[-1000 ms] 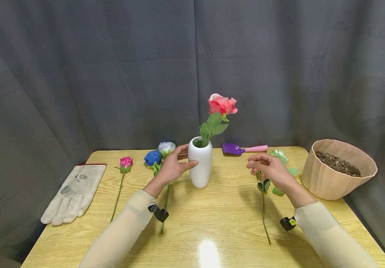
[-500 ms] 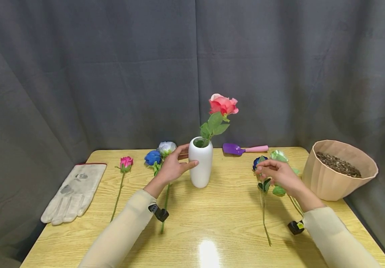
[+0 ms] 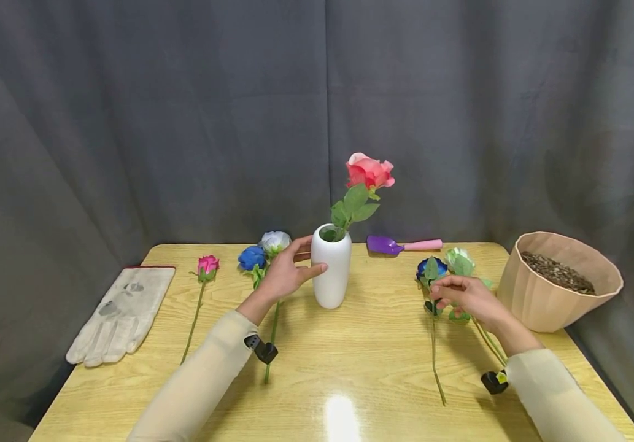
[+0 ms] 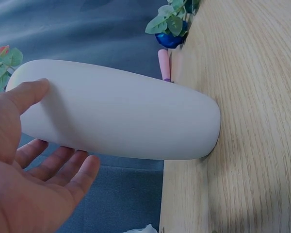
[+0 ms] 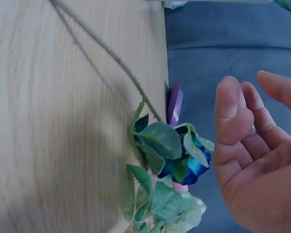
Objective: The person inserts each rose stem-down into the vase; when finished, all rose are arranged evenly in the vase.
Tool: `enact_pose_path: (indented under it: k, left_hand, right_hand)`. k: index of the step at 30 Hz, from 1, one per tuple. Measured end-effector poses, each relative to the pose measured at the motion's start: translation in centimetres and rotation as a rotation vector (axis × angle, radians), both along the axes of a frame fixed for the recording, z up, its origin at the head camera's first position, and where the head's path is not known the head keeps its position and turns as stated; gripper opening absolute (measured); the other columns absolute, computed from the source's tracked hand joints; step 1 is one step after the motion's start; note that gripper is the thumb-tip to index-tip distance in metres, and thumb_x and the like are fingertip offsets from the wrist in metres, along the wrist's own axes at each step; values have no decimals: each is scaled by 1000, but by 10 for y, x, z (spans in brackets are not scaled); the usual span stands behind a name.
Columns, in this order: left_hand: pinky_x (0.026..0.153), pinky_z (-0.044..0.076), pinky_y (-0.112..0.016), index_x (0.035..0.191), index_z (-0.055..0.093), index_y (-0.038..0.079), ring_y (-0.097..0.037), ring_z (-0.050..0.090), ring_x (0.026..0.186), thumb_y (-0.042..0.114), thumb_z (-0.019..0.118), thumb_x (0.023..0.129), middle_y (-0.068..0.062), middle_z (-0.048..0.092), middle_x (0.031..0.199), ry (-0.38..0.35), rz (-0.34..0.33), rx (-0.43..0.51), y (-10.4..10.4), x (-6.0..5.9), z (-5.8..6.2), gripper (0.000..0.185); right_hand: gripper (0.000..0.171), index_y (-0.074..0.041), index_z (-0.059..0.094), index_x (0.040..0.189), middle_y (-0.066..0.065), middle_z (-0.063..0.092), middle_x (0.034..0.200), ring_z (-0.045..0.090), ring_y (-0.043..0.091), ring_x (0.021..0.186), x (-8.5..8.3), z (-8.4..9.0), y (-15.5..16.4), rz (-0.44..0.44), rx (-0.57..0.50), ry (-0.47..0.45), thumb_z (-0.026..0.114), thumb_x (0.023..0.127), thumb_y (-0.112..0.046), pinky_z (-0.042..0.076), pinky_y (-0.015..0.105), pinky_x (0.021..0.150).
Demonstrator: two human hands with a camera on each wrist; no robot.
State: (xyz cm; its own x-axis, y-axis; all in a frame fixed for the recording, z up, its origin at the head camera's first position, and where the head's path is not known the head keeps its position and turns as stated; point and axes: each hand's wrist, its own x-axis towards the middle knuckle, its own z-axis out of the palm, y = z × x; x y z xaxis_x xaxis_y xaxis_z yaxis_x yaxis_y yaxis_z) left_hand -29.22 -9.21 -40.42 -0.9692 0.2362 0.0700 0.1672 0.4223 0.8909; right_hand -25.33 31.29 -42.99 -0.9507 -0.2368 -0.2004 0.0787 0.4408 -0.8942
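White vase: a smooth, plain, rounded white vase (image 3: 332, 279), perhaps ceramic, stands upright on the pale wood-grain surface (image 3: 374, 350), narrowing toward its foot, round mouth on top.
Vase handling: probably rigid, fairly slick and breakable; best taken round its body below the rim, with thumb and fingers on opposite sides.
Coral rose: a large coral-pink rose with broad green leaves (image 3: 369, 173) leans rightward out of the vase mouth.
Left hand: the left hand (image 3: 285, 275) holds the vase's upper body, thumb on the near side, fingers round the back.
Right hand: the right hand (image 3: 468, 298) holds nothing, its fingers loosely bent just beside the blue rose's leaves.
Blue rose: a deep-blue rose with dark green leaves and a long thin stem (image 3: 424, 269) lies on the surface, beside a pale green-white rose (image 3: 455, 254).
Rose handling: likely light, with soft petals and a bendable stem; pinch the bare stem below the leaves.
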Motion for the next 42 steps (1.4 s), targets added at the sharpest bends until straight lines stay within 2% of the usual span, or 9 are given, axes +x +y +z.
enact_pose_path:
  k: [4, 11, 14, 19, 26, 31, 42]
  left_hand:
    - [105, 52, -46, 149, 43, 19, -28, 56, 133, 42, 77, 87, -7, 55, 144, -1, -2, -2, 0, 0, 1, 75]
    - [106, 51, -48, 150, 43, 19, -30, 54, 134, 41, 78, 86, -8, 54, 146, -12, -10, 11, -1, 0, 2, 77]
    - [106, 51, -48, 150, 42, 19, -30, 54, 135, 41, 78, 86, -8, 54, 146, -13, -13, 13, 0, 0, 1, 77]
    - [107, 51, -48, 150, 42, 18, -30, 54, 135, 40, 79, 86, -8, 54, 146, -9, -16, 15, 0, 0, 1, 77]
    - [106, 51, -48, 150, 42, 18, -30, 54, 134, 41, 78, 86, -8, 54, 145, -12, -12, 14, 0, 0, 2, 77]
    - [106, 51, -49, 150, 42, 18, -32, 54, 135, 40, 78, 87, -9, 53, 146, -13, -17, 26, 0, 1, 2, 76]
    - [106, 52, -48, 149, 44, 19, -30, 55, 134, 40, 78, 86, -7, 54, 145, -16, -5, 23, 0, 0, 2, 75]
  right_hand:
    - [43, -3, 62, 123, -1, 75, 103, 69, 21, 88, -2, -6, 4, 14, -1, -17, 61, 100, -39, 54, 36, 62]
    - [45, 0, 63, 121, 10, 73, 106, 67, 28, 91, -1, -14, 9, 22, 60, -51, 61, 99, -40, 54, 38, 64]
    - [44, 1, 62, 122, 11, 73, 107, 67, 27, 93, -1, -17, 12, 25, 72, -71, 61, 100, -37, 53, 37, 65]
    - [43, 1, 63, 121, 4, 74, 103, 69, 23, 91, 0, -23, 16, 18, 76, -100, 62, 99, -35, 53, 34, 62]
    - [37, 2, 64, 119, 8, 73, 104, 67, 18, 85, 3, -28, 19, 65, 83, -126, 61, 100, -30, 53, 30, 59]
    - [35, 2, 64, 119, 11, 74, 107, 69, 20, 88, 5, -31, 19, 96, 84, -140, 60, 100, -27, 52, 29, 57]
    - [34, 4, 65, 118, 10, 76, 103, 70, 19, 83, 5, -37, 18, 131, 98, -159, 62, 98, -23, 48, 25, 54]
